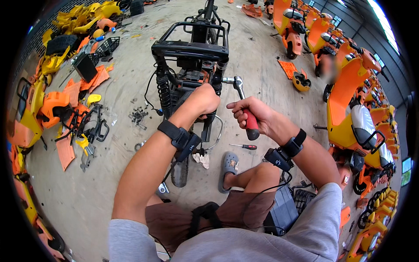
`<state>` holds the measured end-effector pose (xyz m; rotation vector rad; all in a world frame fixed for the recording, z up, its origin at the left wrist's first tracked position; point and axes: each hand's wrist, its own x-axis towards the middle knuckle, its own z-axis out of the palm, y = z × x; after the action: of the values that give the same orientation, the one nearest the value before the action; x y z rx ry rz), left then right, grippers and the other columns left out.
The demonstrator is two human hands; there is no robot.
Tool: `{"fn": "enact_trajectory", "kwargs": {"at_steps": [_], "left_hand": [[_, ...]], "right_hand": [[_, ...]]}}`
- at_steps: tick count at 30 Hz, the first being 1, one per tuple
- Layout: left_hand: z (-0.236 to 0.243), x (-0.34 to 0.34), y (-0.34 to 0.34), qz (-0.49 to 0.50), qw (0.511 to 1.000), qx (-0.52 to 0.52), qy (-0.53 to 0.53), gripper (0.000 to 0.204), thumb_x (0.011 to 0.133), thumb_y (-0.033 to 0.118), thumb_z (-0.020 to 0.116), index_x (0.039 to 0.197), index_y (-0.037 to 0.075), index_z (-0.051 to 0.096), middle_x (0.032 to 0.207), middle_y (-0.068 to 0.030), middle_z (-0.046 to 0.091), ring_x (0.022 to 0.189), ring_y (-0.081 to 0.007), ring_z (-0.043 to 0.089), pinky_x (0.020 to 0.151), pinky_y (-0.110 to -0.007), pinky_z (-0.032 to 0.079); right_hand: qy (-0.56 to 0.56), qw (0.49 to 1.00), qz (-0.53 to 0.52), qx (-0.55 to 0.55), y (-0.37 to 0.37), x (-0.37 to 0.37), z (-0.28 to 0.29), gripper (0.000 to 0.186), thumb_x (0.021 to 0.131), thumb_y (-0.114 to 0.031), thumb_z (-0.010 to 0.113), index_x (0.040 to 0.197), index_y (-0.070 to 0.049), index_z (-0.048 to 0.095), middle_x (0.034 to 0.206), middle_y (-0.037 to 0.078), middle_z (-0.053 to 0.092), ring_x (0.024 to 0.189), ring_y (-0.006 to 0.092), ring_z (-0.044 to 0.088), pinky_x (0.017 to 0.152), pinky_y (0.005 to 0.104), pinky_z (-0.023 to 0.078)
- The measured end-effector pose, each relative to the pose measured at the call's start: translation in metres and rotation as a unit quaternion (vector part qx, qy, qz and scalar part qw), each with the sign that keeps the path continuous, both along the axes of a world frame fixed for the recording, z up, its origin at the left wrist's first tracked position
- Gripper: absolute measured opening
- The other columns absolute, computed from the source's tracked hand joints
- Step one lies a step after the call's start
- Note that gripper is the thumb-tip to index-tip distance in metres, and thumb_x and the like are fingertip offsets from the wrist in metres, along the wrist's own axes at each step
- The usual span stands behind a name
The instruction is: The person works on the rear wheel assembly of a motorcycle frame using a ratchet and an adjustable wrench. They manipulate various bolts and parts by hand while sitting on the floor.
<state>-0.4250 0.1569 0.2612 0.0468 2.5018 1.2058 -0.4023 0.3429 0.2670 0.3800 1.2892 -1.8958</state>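
My right hand [254, 114] is wrapped round the red-and-black handle of a ratchet wrench [239, 87]. Its chrome head and socket point left, toward the right side of a stripped black scooter frame [190, 49]; whether the socket sits on a fastener is hard to see. Curled closed, my left hand [204, 100] is at the rear of the frame, between the left coil-spring shock absorber [164, 94] and the right one. Whatever its fingers hold is hidden behind the hand. Below the frame, the rear tyre [179, 172] stands on the concrete floor.
A screwdriver [249, 146] lies on the floor by my grey clog [230, 165]. Small black parts [139, 115] are scattered left of the frame. Orange and yellow panels [87, 19] heap up at far left. Orange-yellow scooters [349, 111] line the right side. A dark case [283, 209] stands beside my leg.
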Motion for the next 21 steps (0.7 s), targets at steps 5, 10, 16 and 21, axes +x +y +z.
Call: {"fn": "enact_trajectory", "kwargs": {"at_steps": [5, 10, 16, 21], "left_hand": [[-0.001, -0.001, 0.000, -0.003, 1.000, 0.006, 0.010, 0.020, 0.080, 0.004, 0.049, 0.082, -0.014, 0.057, 0.071, -0.0239, 0.062, 0.049, -0.0302, 0.061, 0.041, -0.040, 0.048], [-0.001, -0.001, 0.002, 0.001, 1.000, -0.010, 0.017, 0.018, 0.078, 0.003, 0.048, 0.076, -0.014, 0.056, 0.065, -0.0225, 0.059, 0.046, -0.0304, 0.059, 0.041, -0.040, 0.047], [-0.004, -0.002, 0.000, -0.006, 1.000, -0.001, 0.018, 0.020, 0.079, 0.004, 0.050, 0.077, -0.015, 0.056, 0.066, -0.0239, 0.061, 0.047, -0.0316, 0.061, 0.041, -0.041, 0.048], [0.004, 0.003, 0.004, 0.014, 1.000, -0.004, 0.005, 0.020, 0.079, 0.003, 0.049, 0.085, -0.015, 0.057, 0.069, -0.0255, 0.062, 0.048, -0.0324, 0.061, 0.040, -0.040, 0.048]], "right_hand": [[0.055, 0.993, -0.044, 0.091, -0.011, 0.015, -0.020, 0.014, 0.085, -0.015, 0.059, 0.091, -0.006, 0.050, 0.065, 0.002, 0.047, 0.050, 0.0123, 0.046, 0.047, 0.0307, 0.046], [0.134, 0.976, -0.099, 0.140, -0.035, 0.027, -0.058, 0.013, 0.082, -0.006, 0.052, 0.095, -0.002, 0.052, 0.068, 0.005, 0.048, 0.048, 0.0161, 0.048, 0.043, 0.0352, 0.047], [0.249, 0.927, -0.140, 0.243, -0.042, 0.017, -0.123, 0.018, 0.082, 0.000, 0.046, 0.099, 0.002, 0.052, 0.060, 0.009, 0.052, 0.041, 0.0191, 0.052, 0.038, 0.0359, 0.047], [0.288, 0.907, -0.163, 0.259, -0.041, 0.011, -0.141, 0.019, 0.082, -0.001, 0.048, 0.100, 0.002, 0.054, 0.053, 0.009, 0.053, 0.038, 0.0198, 0.053, 0.037, 0.0356, 0.046]]}}
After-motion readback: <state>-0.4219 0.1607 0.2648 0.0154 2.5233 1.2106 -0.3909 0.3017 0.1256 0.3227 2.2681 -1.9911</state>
